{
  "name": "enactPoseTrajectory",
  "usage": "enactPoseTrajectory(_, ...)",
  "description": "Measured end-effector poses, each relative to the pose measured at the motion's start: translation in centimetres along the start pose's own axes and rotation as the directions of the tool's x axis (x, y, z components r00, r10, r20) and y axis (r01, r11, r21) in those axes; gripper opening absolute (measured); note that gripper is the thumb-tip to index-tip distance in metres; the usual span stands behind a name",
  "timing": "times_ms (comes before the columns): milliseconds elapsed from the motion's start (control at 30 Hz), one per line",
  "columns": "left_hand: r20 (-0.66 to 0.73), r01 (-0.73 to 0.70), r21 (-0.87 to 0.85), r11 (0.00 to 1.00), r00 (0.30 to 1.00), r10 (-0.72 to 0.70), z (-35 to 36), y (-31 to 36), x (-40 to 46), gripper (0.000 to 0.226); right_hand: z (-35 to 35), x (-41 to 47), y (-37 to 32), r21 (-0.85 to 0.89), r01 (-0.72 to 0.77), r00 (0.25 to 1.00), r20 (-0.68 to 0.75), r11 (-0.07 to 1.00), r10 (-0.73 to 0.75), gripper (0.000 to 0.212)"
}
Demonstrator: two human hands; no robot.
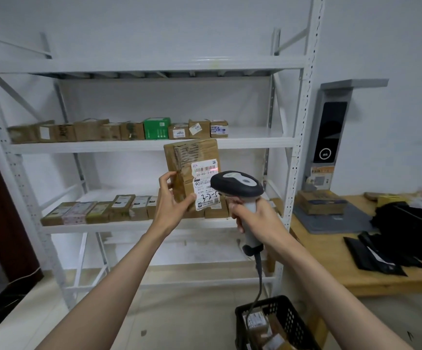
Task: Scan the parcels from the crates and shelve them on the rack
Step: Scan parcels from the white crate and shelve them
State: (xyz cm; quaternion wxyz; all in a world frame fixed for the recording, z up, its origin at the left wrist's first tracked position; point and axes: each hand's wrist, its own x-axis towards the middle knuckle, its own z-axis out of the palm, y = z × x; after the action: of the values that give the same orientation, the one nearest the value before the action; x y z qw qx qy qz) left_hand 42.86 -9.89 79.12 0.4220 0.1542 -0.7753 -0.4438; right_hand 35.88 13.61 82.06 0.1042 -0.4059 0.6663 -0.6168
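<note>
A brown cardboard parcel [192, 170] bears a white label [206, 184] with black barcode stripes and a red scan line, the scanner [237, 185] is dark grey and white, the rack [152, 145] white, one box [157, 128] green, the crate [278, 324] black mesh, the counter [336, 258] light wood.

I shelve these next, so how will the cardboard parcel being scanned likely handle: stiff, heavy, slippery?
The cardboard parcel probably stays fairly stiff, though its creased, taped top suggests soft, worn walls. It seems light for its size: the left hand alone holds it up by the lower edge. The matte cardboard should not slip, though the peeling label might snag.
</note>
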Motion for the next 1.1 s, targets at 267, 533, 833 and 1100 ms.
enactPoseTrajectory(267,0.043,0.016,-0.009,1.000,0.999,-0.015,3.7,-0.5,4.6,0.071,-2.8,4.9,1.4,-0.009,0.030,0.999,-0.027,1.000,-0.031,0.012)
enactPoseTrajectory(533,0.222,0.114,-0.239,0.964,0.973,-0.060,8.5,-0.4,16.3,0.058,-5.1,15.6,3.9,0.174,0.010,0.954,-0.296,0.985,0.043,0.022)
enactPoseTrajectory(833,0.356,0.228,-0.361,0.904,0.930,-0.092,14.6,0.6,31.8,0.054,-6.7,30.6,4.3,0.213,0.073,0.866,-0.497,0.974,0.044,0.031)
enactPoseTrajectory(1100,0.420,0.132,-0.283,0.950,0.908,-0.001,20.2,-1.4,39.0,0.076,-9.0,39.1,6.7,0.170,0.095,0.801,-0.598,0.981,0.026,0.012)
